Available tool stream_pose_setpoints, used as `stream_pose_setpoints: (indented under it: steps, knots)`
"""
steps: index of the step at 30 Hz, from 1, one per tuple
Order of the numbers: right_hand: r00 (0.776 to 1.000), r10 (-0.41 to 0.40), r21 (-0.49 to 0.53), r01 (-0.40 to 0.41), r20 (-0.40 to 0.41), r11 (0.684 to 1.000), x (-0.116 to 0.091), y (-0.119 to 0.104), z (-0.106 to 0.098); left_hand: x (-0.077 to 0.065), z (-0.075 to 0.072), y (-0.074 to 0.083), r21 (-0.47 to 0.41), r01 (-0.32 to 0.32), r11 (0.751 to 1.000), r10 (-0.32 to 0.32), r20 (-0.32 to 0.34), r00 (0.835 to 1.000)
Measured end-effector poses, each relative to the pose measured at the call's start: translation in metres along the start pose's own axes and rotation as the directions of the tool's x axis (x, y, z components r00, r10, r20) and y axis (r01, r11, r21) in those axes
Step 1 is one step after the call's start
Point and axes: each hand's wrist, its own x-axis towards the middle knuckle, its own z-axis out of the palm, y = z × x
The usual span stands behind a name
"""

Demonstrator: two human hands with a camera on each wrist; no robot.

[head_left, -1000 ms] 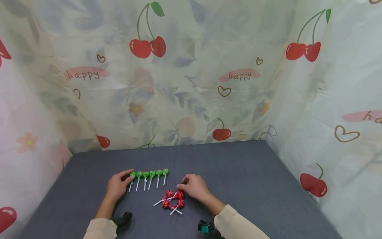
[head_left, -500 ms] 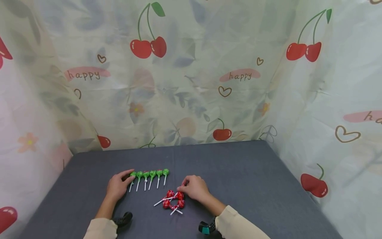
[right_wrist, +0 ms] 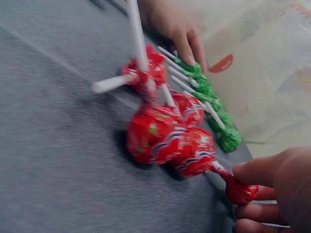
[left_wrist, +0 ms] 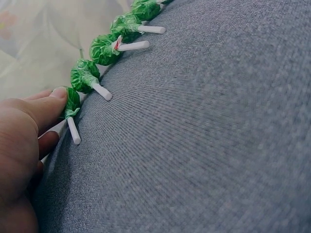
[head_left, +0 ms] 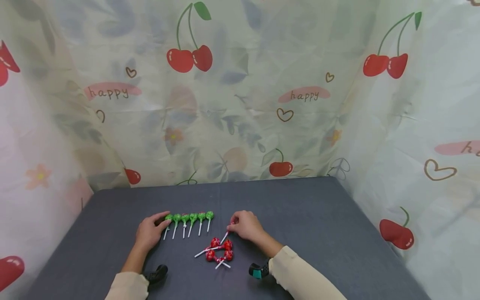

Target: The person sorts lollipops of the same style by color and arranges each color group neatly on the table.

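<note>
Several green-wrapped lollipops [head_left: 193, 218] lie side by side in a row, white sticks pointing toward me. At its left end my left hand [head_left: 147, 234] holds the end green lollipop [left_wrist: 73, 103], thumb on the near side of the candy and fingers behind it. My right hand [head_left: 248, 227] pinches a red lollipop [right_wrist: 241, 191] by its candy end between thumb and fingers, its stick slanting down to the left. Just below that stick, several other red lollipops [head_left: 228, 255] form a rough ring, some sticks crossing. In the right wrist view they overlap one another.
A dark grey cloth covers the table [head_left: 300, 216]. Behind and at both sides hangs a pale curtain [head_left: 240, 125] printed with cherries and hearts. Black camera straps [head_left: 159, 273] sit at the wrists, beside cream sleeves [head_left: 127, 285].
My right hand has moved slightly up and away from the ring, drawing the red lollipop with it so more of its stick shows. My left hand stays at the green row's end.
</note>
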Motion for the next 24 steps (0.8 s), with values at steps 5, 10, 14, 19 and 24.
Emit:
stream_pose_setpoints:
  steps: [5,10,14,19,24]
  knots:
    - [1.000,-0.029,0.017,0.029,0.008,0.999,0.015,-0.001,-0.002,0.000,0.000,-0.001,0.001,0.001,1.000,-0.001,-0.002,1.000]
    - [1.000,-0.031,0.007,0.031,0.000,1.000,0.025,-0.006,-0.003,0.000,0.000,-0.002,0.000,0.001,1.000,-0.001,0.000,1.000]
    - [1.000,-0.020,-0.001,0.020,-0.003,1.000,0.032,-0.008,-0.002,0.000,0.000,-0.002,0.000,-0.002,1.000,0.002,0.003,1.000]
    - [1.000,-0.008,-0.009,0.008,-0.008,1.000,0.038,-0.005,0.000,0.001,0.000,-0.002,0.002,0.001,1.000,-0.001,0.010,1.000]
    - [1.000,-0.003,-0.009,0.003,-0.006,1.000,0.041,0.000,0.000,0.001,-0.001,-0.001,0.008,0.004,1.000,-0.004,0.010,1.000]
